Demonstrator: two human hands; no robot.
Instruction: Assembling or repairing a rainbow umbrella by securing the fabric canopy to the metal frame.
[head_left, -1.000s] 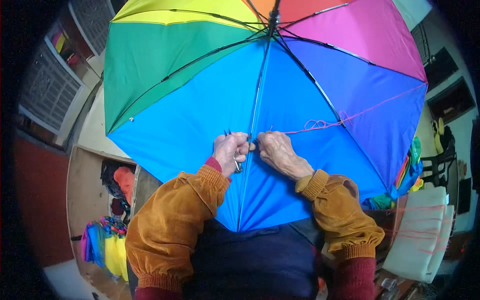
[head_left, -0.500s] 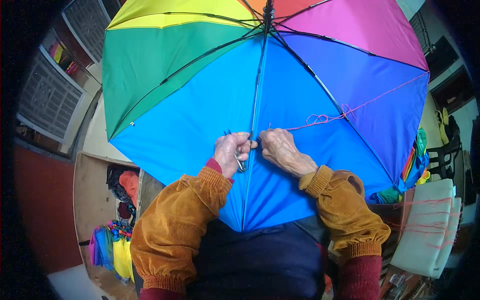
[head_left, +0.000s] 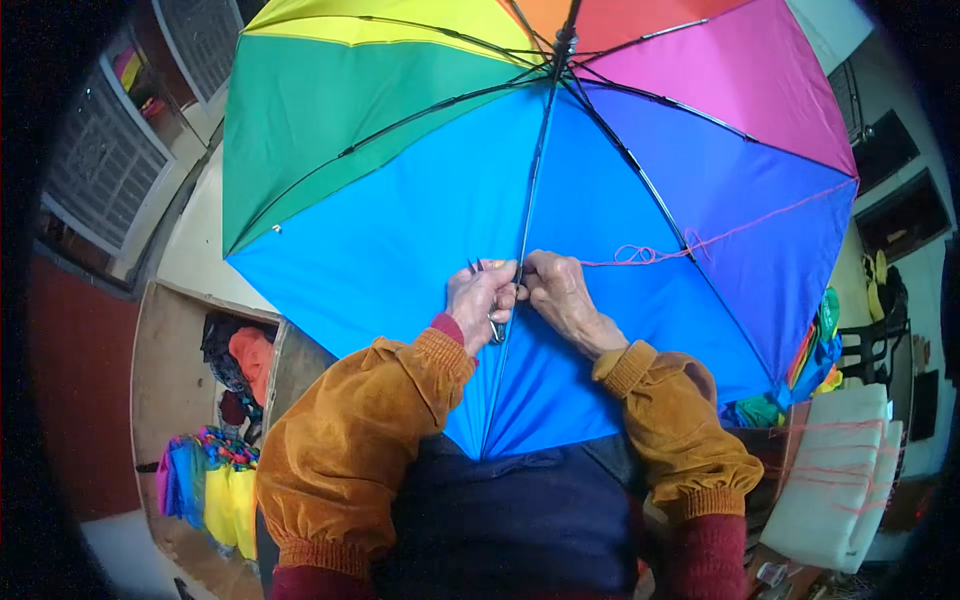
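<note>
An open rainbow umbrella (head_left: 400, 220) lies with its inside up, its blue panels toward me. My left hand (head_left: 478, 300) is closed around small metal thread snips (head_left: 497, 332), whose dark blade tips poke up above the fingers. Its thumb and fingertips also pinch at a black rib (head_left: 536, 165) along the seam between two blue panels. On the other side of that rib, my right hand (head_left: 565, 295) is closed in a pinch, its fingertips nearly touching the left ones. Pink thread (head_left: 640, 256) leads from it, loops loosely, and reaches the umbrella's right edge. Any needle is hidden.
At left stands an open wooden box (head_left: 165, 390) with coloured fabric (head_left: 230, 500) inside. A white padded block (head_left: 830, 470) wound with pink threads stands at right. Behind it are folded colourful cloth (head_left: 820, 350) and a black chair (head_left: 875, 345).
The umbrella's hub and upper part have shifted right and down in view. Both hands appear slightly farther right, still pinching at the same rib. The thread's loop has shifted a little lower.
</note>
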